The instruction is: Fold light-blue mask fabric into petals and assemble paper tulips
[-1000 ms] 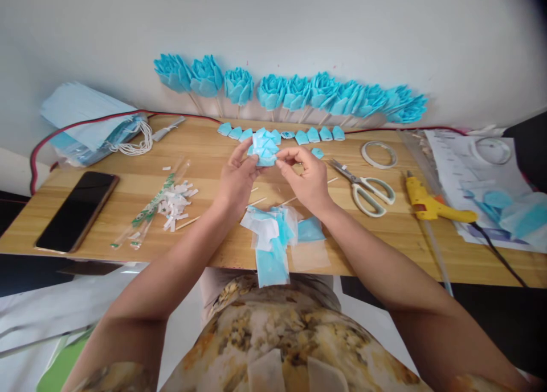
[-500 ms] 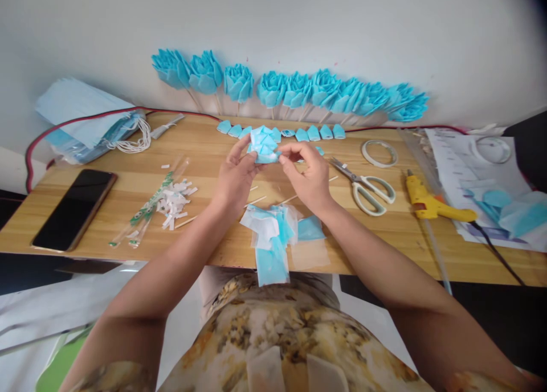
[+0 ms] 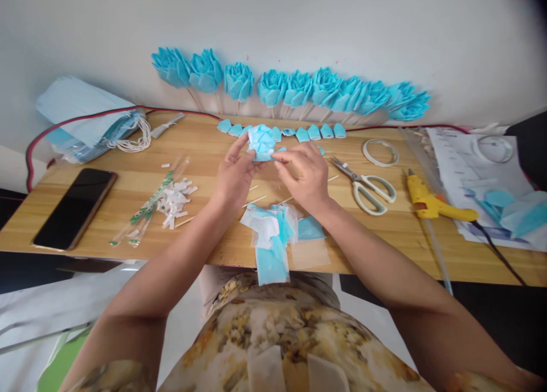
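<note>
One folded blue piece (image 3: 261, 141) is held in the left hand (image 3: 234, 172) above the desk (image 3: 200, 147), left of the scissors (image 3: 359, 180); the right hand (image 3: 305, 170) narrows at the piece's right edge, grip unclear. A slack left hold could spring folds open.

The tabletop (image 3: 200, 152) is showing smooth wood with lines in it and a little shine. The phone (image 3: 74, 208) is looking dark and glossy, like glass. The scissors (image 3: 356, 178) are showing grey metal blades and smooth plastic handles. The glue gun (image 3: 424, 204) is looking like hard, smooth plastic. The blue flowers (image 3: 325, 85) are looking matt and soft, like thin cloth, and the held flower (image 3: 260, 142) is looking crinkly and clothlike too. The clear wrappers (image 3: 150, 204) are looking like thin, shiny plastic. The wall (image 3: 273, 16) is looking smooth and matt.
</note>
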A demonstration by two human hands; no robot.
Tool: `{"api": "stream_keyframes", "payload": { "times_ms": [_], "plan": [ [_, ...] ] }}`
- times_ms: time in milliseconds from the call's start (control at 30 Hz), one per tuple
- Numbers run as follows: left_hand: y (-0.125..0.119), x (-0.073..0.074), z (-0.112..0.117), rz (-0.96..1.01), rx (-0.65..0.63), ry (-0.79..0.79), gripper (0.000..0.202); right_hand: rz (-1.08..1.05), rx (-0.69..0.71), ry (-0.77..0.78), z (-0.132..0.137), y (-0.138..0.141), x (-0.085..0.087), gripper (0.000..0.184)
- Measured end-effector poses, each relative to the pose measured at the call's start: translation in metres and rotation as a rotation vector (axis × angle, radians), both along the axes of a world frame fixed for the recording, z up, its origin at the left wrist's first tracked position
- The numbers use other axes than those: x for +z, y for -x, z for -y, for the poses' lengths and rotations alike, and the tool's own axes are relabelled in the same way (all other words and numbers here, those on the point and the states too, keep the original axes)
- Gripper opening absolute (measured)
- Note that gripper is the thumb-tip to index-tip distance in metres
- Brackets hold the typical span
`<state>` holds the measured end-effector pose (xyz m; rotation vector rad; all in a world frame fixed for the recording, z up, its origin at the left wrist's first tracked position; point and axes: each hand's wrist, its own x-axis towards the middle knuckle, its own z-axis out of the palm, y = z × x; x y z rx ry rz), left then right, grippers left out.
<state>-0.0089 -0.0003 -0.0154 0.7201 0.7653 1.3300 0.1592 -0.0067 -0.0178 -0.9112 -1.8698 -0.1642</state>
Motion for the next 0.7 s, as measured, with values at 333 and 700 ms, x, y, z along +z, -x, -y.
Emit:
{"api": "stream_keyframes", "payload": {
  "times_ms": [333,700],
  "plan": [
    [0.0004,-0.0028,-0.001,-0.001,-0.015,-0.02,0.047,-0.001,-0.026,0.059,-0.0008,-0.0012,-0.0013,0.01],
    [-0.0005,-0.0036,-0.0016,-0.009,-0.023,-0.024,0.046,0.005,-0.039,0.132,-0.0008,-0.0021,-0.0011,0.012]
  ]
}}
